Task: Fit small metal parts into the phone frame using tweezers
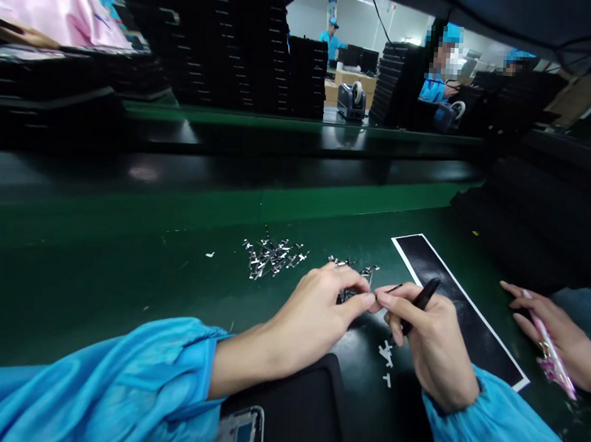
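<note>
My left hand (315,309) reaches over a pile of small dark and silvery parts (347,295). Its thumb and index finger are pinched at the right edge of that pile, on something too small to make out. Opposite, almost touching those fingertips, is my right hand (431,333). It grips a black pen-shaped tool (424,297), held slanted between the fingers. A thin dark strip (394,289) shows by the right thumb and index tip. Small white T-shaped pieces (386,354) lie on the green table just below my hands.
A second pile of small metallic parts (273,256) lies left. A black sheet with white edges (463,304) is at right, beside another person's hand (559,330) with a pink pen (548,343). A black pad (304,408) bears a silver frame (242,431). Black tray stacks (211,42) stand behind.
</note>
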`<state>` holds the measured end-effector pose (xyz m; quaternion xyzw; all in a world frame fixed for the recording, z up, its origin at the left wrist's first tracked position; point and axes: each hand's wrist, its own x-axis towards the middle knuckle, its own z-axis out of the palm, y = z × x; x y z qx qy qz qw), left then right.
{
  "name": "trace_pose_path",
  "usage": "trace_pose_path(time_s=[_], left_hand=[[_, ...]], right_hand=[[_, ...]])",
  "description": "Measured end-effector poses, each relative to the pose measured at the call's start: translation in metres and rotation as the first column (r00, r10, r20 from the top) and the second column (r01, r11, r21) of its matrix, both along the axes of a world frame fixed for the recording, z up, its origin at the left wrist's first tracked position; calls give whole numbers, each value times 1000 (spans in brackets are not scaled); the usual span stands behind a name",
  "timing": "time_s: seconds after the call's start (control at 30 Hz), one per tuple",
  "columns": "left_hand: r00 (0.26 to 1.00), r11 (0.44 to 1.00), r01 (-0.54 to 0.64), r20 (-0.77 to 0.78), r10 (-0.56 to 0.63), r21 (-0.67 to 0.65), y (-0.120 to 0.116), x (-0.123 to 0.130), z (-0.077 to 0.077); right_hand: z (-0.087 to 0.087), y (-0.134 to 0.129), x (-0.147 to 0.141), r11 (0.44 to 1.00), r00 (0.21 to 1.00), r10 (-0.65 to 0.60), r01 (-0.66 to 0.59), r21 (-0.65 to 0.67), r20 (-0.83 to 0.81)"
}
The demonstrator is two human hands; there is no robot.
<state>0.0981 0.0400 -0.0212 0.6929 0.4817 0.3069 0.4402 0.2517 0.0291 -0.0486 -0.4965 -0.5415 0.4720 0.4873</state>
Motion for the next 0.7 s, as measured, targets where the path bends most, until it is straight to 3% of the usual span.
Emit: trace_pose_path(time_s=[0.17, 0.37, 0.7], left_hand=[[998, 998, 60, -15, -60, -3, 7, 4, -10], [994, 989, 67, -91, -56, 133, 12, -1, -15], [993, 976, 11, -117, 15, 219, 9, -1, -14]], right_hand=[[1, 3, -1, 986, 982, -47, 15, -167, -185], [-1, 12, 5, 981, 969, -137, 104, -163, -204], [5, 14, 7, 976, 975, -104, 62, -209, -195]])
